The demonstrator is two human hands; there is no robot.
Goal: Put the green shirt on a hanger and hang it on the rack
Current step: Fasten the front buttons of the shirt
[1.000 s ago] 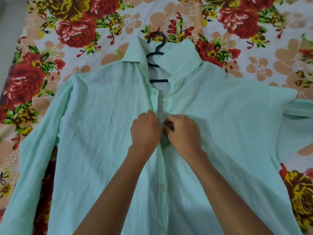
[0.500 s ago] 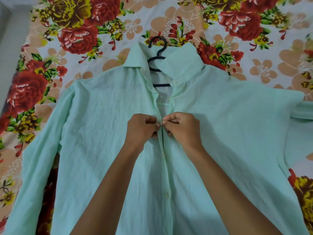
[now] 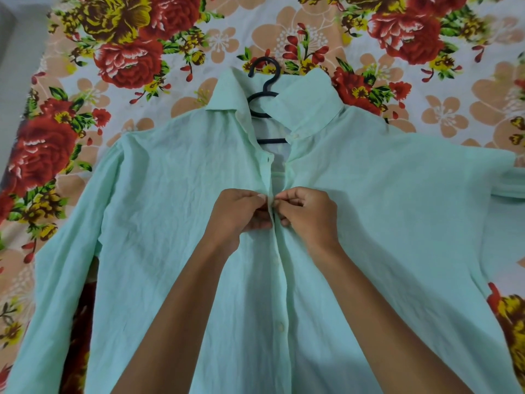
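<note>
Green shirt [image 3: 170,223], flat on floral bedsheet [image 3: 127,52]

**Person: visible body, head view**

Two bare forearms enter from the lower edge. No sleeves, cuffs or gloves cover either forearm within view. Left hand [image 3: 237,216] bare; no ring, watch or band seen. Right hand [image 3: 308,216] bare; no ring, watch or band seen. Fingernails short where visible, unpainted. Upper arms and clothing lie outside the frame.

A floral bedsheet [image 3: 326,32] of red, yellow and peach blooms; grey floor [image 3: 17,66] at left.
</note>
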